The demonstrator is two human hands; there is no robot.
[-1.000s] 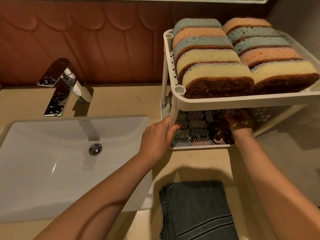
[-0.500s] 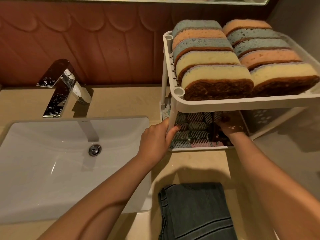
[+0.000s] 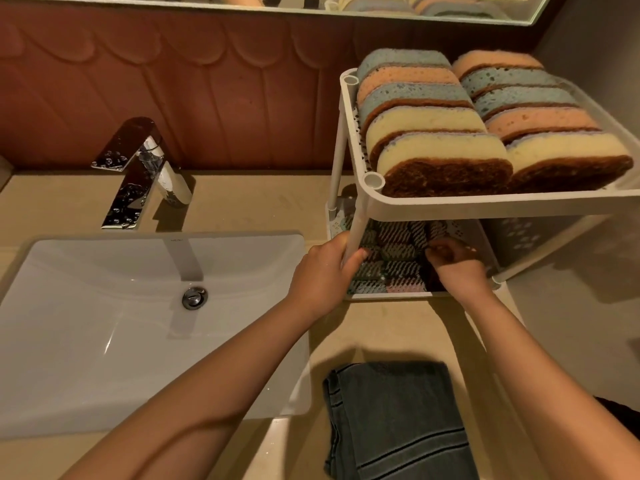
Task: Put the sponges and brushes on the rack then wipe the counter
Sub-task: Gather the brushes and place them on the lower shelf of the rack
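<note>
A white two-tier rack (image 3: 485, 206) stands on the beige counter (image 3: 398, 327) right of the sink. Its upper shelf holds two rows of several sponges (image 3: 440, 157), blue, orange and yellow with brown scrub sides. The lower shelf holds several striped scrubbing pads or brushes (image 3: 394, 251), partly hidden in shadow. My left hand (image 3: 322, 275) grips the rack's front left leg. My right hand (image 3: 453, 263) is under the upper shelf at the front of the lower one, fingers curled among the pads; whether it holds one is unclear. A folded dark grey towel (image 3: 394, 420) lies near the counter's front.
A white sink basin (image 3: 104, 334) with a chrome drain fills the left, a chrome faucet (image 3: 138, 174) behind it. A brown panelled wall and a mirror edge run along the back. A grey wall bounds the right side.
My right hand has drawn back from deep inside the lower shelf toward its front edge. My left hand has kept its hold on the rack leg.
</note>
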